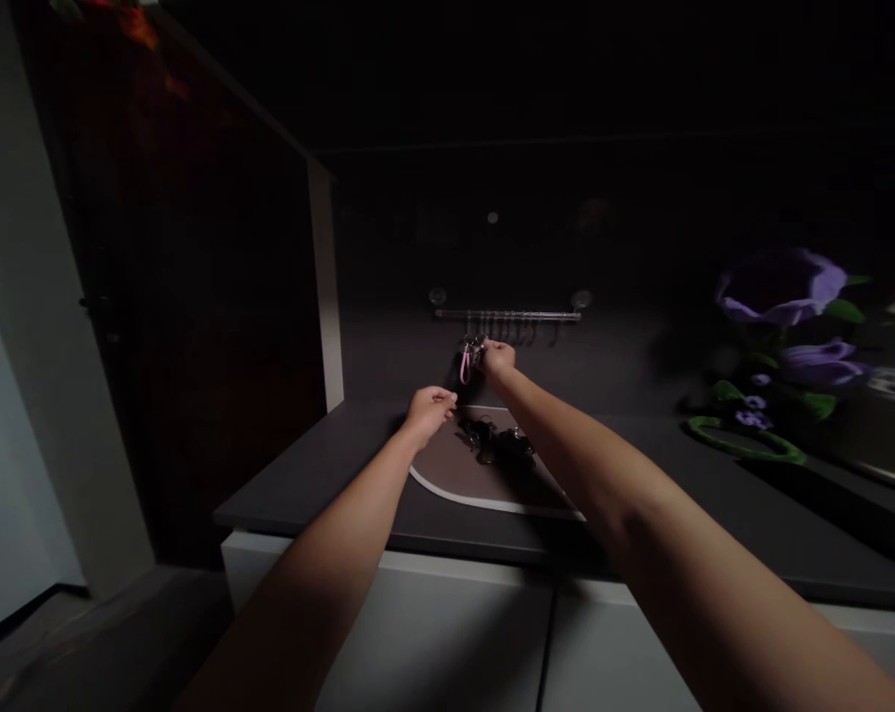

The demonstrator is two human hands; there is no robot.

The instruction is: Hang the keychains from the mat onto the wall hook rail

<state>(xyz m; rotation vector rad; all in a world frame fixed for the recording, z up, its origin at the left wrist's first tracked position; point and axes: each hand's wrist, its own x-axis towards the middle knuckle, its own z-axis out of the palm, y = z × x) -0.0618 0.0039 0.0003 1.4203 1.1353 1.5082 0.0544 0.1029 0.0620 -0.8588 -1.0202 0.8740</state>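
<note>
A metal rail with several hooks is fixed to the dark wall above a counter. My right hand is raised to the rail's left end, its fingers pinched on a key ring with a pink strap that hangs there. My left hand hovers lower and to the left, fingers curled, over the edge of a brown tray with a white rim. More dark keys lie on that tray, just right of my left hand.
The dark counter sits on white cabinets. Purple artificial flowers with green leaves stand at the right. A dark door and a pale wall lie to the left. The scene is dim.
</note>
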